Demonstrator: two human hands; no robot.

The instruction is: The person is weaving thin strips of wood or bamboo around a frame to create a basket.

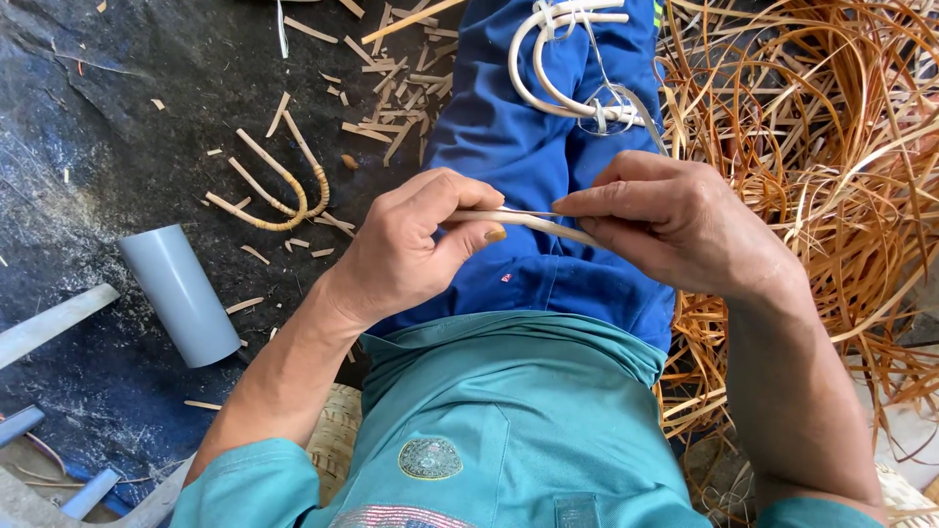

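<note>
My left hand (411, 244) and my right hand (675, 220) both pinch a thin pale cane strip (523, 219) held level over my blue trousers (528, 147). The thumb and fingers of each hand close on the strip, with the fingertips almost meeting in the middle. Farther up my leg lies a coil of pale cane loops (572, 68). The strip's right end disappears under my right hand.
A large heap of orange-brown cane strips (822, 176) fills the right side. On the dark ground at left lie a bent wrapped cane piece (279, 191), a grey plastic pipe (181, 293), several short cut scraps (391, 88), and grey bars (49, 323).
</note>
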